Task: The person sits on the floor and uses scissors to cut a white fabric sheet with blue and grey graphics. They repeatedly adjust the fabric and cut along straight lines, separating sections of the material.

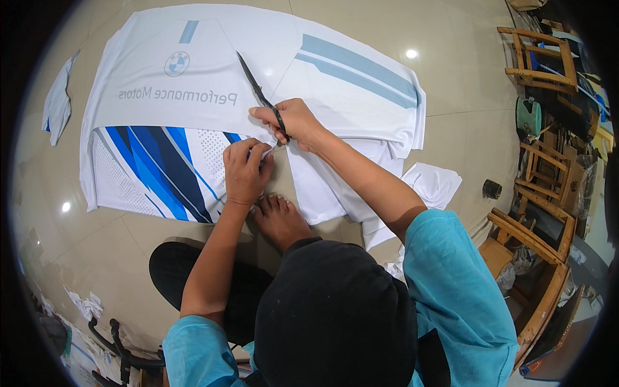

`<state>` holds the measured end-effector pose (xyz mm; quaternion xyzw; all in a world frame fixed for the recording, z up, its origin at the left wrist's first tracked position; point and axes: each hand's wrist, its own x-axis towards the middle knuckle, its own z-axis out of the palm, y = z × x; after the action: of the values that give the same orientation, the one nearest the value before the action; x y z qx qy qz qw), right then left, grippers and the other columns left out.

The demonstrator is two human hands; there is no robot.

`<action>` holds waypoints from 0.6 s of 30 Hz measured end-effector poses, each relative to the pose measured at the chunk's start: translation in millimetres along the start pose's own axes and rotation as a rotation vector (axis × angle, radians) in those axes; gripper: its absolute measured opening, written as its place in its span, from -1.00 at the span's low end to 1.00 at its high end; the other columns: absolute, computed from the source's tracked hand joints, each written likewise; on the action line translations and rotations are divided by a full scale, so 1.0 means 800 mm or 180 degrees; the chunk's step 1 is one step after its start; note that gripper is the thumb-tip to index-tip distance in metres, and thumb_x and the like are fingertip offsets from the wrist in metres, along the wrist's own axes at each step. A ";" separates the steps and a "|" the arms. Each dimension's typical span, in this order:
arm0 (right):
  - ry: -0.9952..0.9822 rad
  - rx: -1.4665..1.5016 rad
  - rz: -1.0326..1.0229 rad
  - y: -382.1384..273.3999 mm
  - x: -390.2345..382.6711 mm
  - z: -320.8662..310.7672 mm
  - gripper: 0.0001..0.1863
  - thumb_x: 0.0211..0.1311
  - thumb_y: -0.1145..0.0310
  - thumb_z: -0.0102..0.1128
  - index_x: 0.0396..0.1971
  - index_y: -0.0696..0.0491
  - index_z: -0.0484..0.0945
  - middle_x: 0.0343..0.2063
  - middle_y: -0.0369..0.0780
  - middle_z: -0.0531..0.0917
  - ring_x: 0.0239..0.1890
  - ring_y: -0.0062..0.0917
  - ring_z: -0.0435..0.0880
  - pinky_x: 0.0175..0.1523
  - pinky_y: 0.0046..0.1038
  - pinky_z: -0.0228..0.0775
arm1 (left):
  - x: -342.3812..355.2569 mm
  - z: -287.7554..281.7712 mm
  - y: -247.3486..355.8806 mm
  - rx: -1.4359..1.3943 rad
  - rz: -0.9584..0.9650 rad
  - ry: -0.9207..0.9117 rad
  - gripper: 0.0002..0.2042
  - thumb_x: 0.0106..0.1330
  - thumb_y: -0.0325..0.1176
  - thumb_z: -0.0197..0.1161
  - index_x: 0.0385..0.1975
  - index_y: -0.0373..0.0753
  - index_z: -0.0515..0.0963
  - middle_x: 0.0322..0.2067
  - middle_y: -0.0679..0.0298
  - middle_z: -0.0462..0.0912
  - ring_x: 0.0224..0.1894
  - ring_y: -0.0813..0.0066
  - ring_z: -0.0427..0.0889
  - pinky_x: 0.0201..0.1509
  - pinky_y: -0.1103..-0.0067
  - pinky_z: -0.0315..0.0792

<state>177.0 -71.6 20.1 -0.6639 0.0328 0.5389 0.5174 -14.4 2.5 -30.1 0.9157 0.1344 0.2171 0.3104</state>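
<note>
My right hand (293, 122) is closed around the handles of black scissors (253, 80). Their long blades point away and to the left, over a large white fabric sheet (148, 39) spread on the floor; they look nearly together. The sheet carries pale blue stripes, a round mark and mirrored lettering. My left hand (245, 169) pinches the fabric at the edge of a folded-up part with a blue, navy and dotted pattern (164, 164). Both hands are close together, just beyond my bare foot (284, 222). The fingertips of the left hand are partly hidden.
White fabric pieces (435, 184) lie to the right of the sheet, and a grey-white scrap (58, 100) lies at far left. Wooden frames (541, 61) and clutter line the right side. A small dark cylinder (492, 189) sits on the tiled floor (464, 142). Black tubing (119, 348) shows at lower left.
</note>
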 end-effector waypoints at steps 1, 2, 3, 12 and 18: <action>-0.0013 0.0014 0.0009 -0.002 0.001 0.001 -0.51 0.24 0.12 0.73 -0.51 0.18 0.62 -0.70 -0.29 0.54 -0.75 -0.64 0.42 -0.65 -0.52 0.14 | 0.000 0.000 0.000 0.0005 0.0003 -0.0003 -0.78 0.32 -0.44 0.55 -0.09 -0.12 0.70 -0.07 0.28 0.68 0.04 0.20 0.65 0.23 0.24 0.39; -0.0026 0.0028 0.0018 -0.005 0.004 0.001 -0.51 0.24 0.12 0.73 -0.51 0.19 0.62 -0.70 -0.29 0.54 -0.75 -0.64 0.42 -0.65 -0.52 0.14 | -0.001 0.000 0.000 0.0009 -0.0002 -0.0011 -0.78 0.32 -0.44 0.55 -0.09 -0.12 0.70 -0.07 0.28 0.68 0.05 0.21 0.65 0.23 0.24 0.39; -0.0040 0.0041 0.0027 -0.009 0.007 0.002 -0.51 0.24 0.12 0.73 -0.50 0.19 0.62 -0.71 -0.29 0.53 -0.75 -0.64 0.41 -0.65 -0.52 0.13 | -0.001 0.000 -0.001 0.0014 -0.0007 -0.0018 -0.78 0.32 -0.44 0.55 -0.09 -0.12 0.70 -0.07 0.28 0.68 0.05 0.21 0.65 0.23 0.24 0.39; -0.0128 0.0103 0.0003 -0.014 0.022 0.004 -0.52 0.26 0.09 0.73 -0.51 0.08 0.59 -0.68 -0.36 0.54 -0.74 -0.71 0.44 -0.64 -0.60 0.20 | -0.002 0.001 -0.001 0.0021 -0.0034 -0.0043 -0.77 0.32 -0.43 0.55 -0.08 -0.12 0.70 -0.06 0.27 0.68 0.06 0.20 0.64 0.24 0.24 0.39; -0.0172 -0.0018 0.0027 -0.018 0.022 0.003 -0.54 0.27 0.12 0.74 -0.50 0.08 0.60 -0.68 -0.35 0.56 -0.74 -0.71 0.44 -0.64 -0.60 0.18 | -0.004 0.000 -0.001 0.0001 -0.0050 -0.0057 -0.77 0.31 -0.43 0.55 -0.08 -0.11 0.70 -0.06 0.27 0.67 0.07 0.19 0.64 0.26 0.23 0.39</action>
<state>191.4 -54.1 16.3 -0.6504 0.0202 0.5590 0.5140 -17.4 2.1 -31.9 0.9166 0.1388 0.2063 0.3132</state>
